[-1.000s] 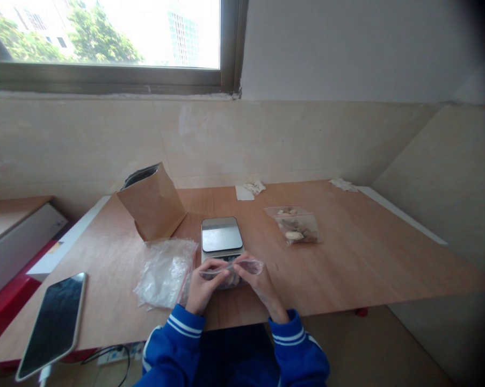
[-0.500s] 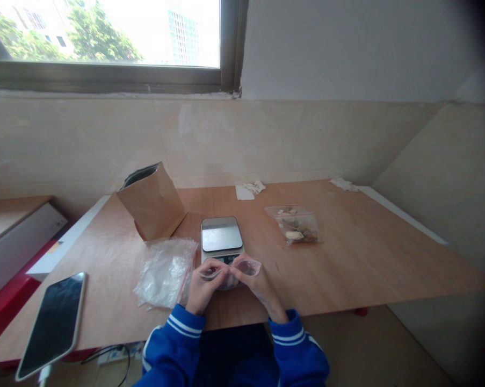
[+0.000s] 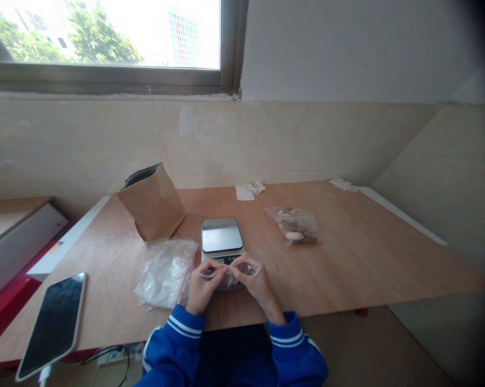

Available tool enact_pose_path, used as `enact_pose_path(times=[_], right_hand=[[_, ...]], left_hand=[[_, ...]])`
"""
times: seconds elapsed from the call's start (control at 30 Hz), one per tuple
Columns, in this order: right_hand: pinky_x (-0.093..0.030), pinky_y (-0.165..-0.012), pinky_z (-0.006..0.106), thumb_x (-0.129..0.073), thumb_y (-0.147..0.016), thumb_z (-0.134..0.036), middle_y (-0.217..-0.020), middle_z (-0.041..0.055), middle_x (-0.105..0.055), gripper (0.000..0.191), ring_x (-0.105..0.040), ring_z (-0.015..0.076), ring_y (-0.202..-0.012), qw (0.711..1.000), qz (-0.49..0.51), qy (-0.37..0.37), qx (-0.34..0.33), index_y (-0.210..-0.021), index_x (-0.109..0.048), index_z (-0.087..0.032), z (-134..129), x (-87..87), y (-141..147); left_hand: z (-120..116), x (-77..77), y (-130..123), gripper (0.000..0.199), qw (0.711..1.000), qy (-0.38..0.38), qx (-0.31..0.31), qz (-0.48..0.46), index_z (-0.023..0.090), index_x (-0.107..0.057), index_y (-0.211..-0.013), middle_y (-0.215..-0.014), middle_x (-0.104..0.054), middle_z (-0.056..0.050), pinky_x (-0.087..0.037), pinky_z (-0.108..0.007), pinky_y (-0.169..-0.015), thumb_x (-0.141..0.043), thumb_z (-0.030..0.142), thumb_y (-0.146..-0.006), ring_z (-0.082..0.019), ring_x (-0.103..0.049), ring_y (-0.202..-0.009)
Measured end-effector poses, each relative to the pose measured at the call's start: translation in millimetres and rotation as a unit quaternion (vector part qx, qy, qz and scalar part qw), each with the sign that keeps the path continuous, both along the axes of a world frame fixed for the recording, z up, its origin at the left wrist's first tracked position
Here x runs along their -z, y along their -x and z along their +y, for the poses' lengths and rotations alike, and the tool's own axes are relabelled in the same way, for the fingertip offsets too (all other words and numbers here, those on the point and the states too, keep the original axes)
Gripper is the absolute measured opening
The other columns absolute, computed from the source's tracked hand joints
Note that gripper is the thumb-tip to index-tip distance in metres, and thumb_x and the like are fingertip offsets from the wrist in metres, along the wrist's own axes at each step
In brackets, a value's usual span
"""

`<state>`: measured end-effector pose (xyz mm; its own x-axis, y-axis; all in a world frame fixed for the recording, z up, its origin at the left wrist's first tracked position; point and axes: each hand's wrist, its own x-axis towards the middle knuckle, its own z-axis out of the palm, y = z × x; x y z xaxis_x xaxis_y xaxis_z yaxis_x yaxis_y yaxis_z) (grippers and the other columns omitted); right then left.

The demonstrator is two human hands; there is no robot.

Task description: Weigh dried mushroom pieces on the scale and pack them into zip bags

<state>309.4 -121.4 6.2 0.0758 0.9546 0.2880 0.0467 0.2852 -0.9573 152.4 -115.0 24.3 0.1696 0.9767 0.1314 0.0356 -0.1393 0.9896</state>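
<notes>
Both hands pinch the top edge of a clear plastic bag point(image 3: 228, 283) in front of the scale. My left hand point(image 3: 203, 284) has thumb and fingertips closed on its left part, and my right hand point(image 3: 255, 280) grips it just beside, fingertips almost meeting. The rim loops out on both sides; something pale shows inside, too small to name. Behind the hands sits a digital scale point(image 3: 222, 235) with a bare metal plate, its display partly covered by my fingers. A stack of clear zip bags point(image 3: 164, 274) lies left of my left hand.
An opened brown paper bag point(image 3: 153, 207) leans at the back left. Zip bags holding brownish pieces point(image 3: 301, 228) lie right of the scale. A phone point(image 3: 52, 322) with a cable is at the left edge. Crumpled tissue point(image 3: 255, 187) and a white paper point(image 3: 244, 193) rest near the wall.
My right wrist and sleeve have shifted slightly to the left. Both hands keep their pinch on the bag.
</notes>
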Motion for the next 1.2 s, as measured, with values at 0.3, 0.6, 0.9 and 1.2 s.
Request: enact_pose_path(times=[0.3, 0.6, 0.9, 1.2], right_hand=[[-0.047, -0.066, 0.027, -0.071, -0.075, -0.037, -0.072, 0.0006, -0.061, 0.018, -0.059, 0.0160, -0.071, 0.995, 0.069, 0.027, 0.061, -0.072, -0.068, -0.020, -1.6, 3.6, -13.9], [-0.045, -0.060, 0.025, -0.060, -0.082, -0.051, -0.072, 0.0016, -0.064, 0.035, -0.059, 0.0150, -0.067, 0.989, 0.107, 0.073, 0.075, -0.092, -0.066, -0.018, 3.1, 13.0, -14.6], [-0.049, -0.061, 0.031, -0.041, -0.084, -0.068, -0.071, 0.0085, -0.070, 0.058, -0.064, 0.0205, -0.065, 0.976, 0.125, 0.098, 0.151, -0.078, -0.069, -0.017, 4.5, 18.5, -21.3], [-0.048, -0.062, 0.028, -0.043, -0.082, -0.069, -0.065, 0.0062, -0.069, 0.057, -0.064, 0.0190, -0.062, 0.966, 0.130, 0.090, 0.202, -0.072, -0.063, -0.016, -3.5, 16.2, -24.3]], left_hand=[[2.7, 3.5, 5.1, 0.024, 0.998, -0.002, -0.057, -0.020, 0.015, -0.069, -0.080, -0.079, -0.068, -0.003, -0.047, -0.025, -0.071, -0.069, 0.038, -0.075, -0.016, -0.061, -0.075], [5.0, 9.0, 9.2, 0.030, 0.993, 0.023, -0.092, -0.074, 0.016, -0.071, -0.082, -0.080, -0.069, -0.003, -0.048, -0.025, -0.076, -0.059, 0.044, -0.083, -0.016, -0.062, -0.080], [8.1, 17.2, 12.0, 0.028, 0.986, 0.050, -0.105, -0.121, 0.017, -0.071, -0.084, -0.082, -0.070, -0.004, -0.051, -0.025, -0.075, -0.062, 0.043, -0.081, -0.016, -0.064, -0.081], [11.5, 19.4, 13.0, 0.024, 0.976, 0.074, -0.118, -0.169, 0.015, -0.073, -0.082, -0.076, -0.070, -0.003, -0.050, -0.023, -0.074, -0.066, 0.038, -0.077, -0.015, -0.064, -0.077]])
